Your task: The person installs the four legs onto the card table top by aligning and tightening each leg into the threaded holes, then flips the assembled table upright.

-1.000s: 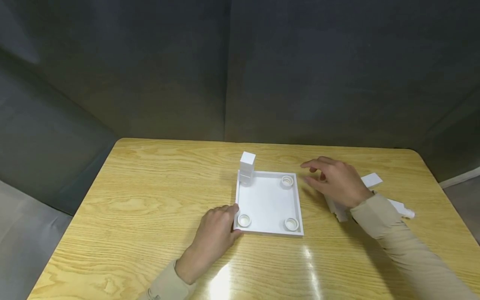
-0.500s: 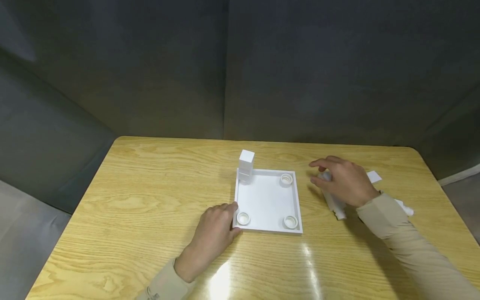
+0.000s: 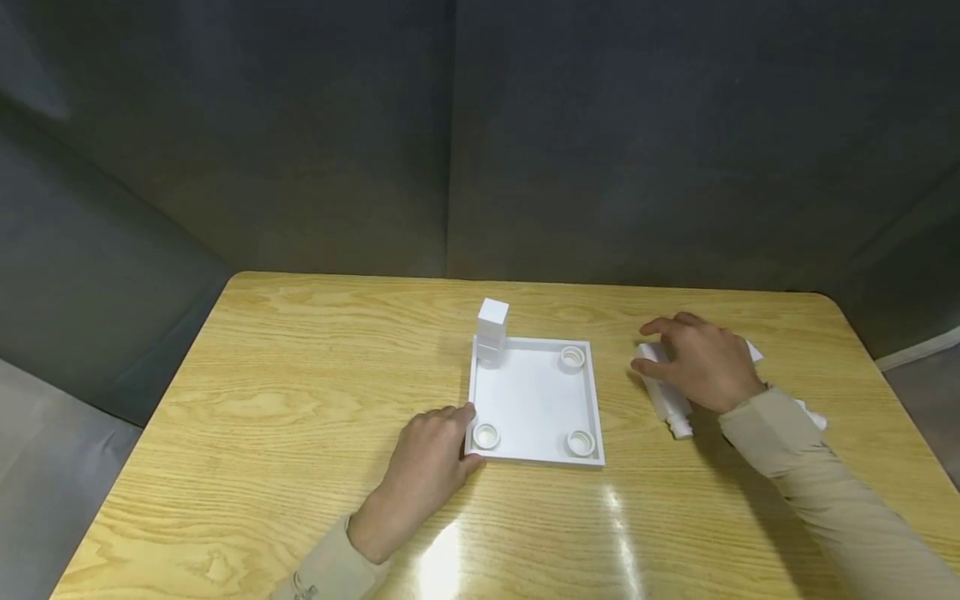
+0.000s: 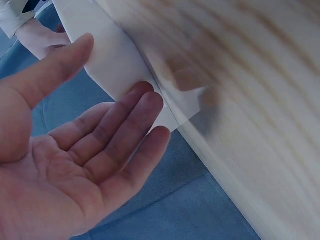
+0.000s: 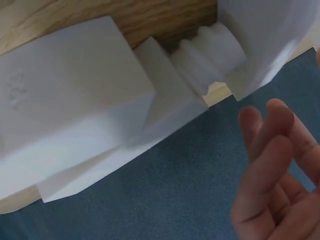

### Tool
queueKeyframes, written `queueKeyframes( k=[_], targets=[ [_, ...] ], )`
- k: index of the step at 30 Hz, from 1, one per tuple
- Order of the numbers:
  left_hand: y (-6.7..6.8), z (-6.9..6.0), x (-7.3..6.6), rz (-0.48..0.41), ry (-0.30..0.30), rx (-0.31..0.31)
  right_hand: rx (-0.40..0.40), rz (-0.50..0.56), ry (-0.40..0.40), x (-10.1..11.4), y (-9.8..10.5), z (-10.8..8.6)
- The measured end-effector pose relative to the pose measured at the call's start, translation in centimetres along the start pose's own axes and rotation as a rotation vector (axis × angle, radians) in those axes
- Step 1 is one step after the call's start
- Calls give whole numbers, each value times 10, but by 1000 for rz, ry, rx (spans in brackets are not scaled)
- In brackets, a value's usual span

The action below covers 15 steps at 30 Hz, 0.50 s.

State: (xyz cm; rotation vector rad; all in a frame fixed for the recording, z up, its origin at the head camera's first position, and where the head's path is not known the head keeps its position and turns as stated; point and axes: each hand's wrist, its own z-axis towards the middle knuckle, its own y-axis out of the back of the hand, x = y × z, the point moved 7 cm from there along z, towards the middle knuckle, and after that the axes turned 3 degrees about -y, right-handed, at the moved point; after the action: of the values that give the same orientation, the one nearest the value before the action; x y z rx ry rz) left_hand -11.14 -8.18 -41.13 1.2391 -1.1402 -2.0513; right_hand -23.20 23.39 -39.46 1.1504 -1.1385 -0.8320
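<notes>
Beige at the sleeves [image 3: 772,427], resting the left hand [image 3: 423,462], fingers loosely extended, against the white tray [image 3: 534,400] by its near-left corner, and poising the right hand [image 3: 705,362] spread, apparently empty, over a threaded white post [image 3: 663,395] to the right.

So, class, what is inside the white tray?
The tray holds three rings and an upright post, each at a corner; the post covers what lies beneath it.

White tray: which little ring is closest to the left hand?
The near-left ring, in the tray corner that the left hand touches; the far-right ring and near-right ring sit farther away.
</notes>
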Motion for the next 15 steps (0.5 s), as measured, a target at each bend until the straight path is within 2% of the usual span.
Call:
queueKeyframes(
  k=[10,15],
  targets=[
    [2,0,-1,-20,-12,-3,20,-17,-45,-5,-8,6],
    [2,0,-1,-20,-12,-10,61,-50,-62,-8,-12,10]
  ],
)
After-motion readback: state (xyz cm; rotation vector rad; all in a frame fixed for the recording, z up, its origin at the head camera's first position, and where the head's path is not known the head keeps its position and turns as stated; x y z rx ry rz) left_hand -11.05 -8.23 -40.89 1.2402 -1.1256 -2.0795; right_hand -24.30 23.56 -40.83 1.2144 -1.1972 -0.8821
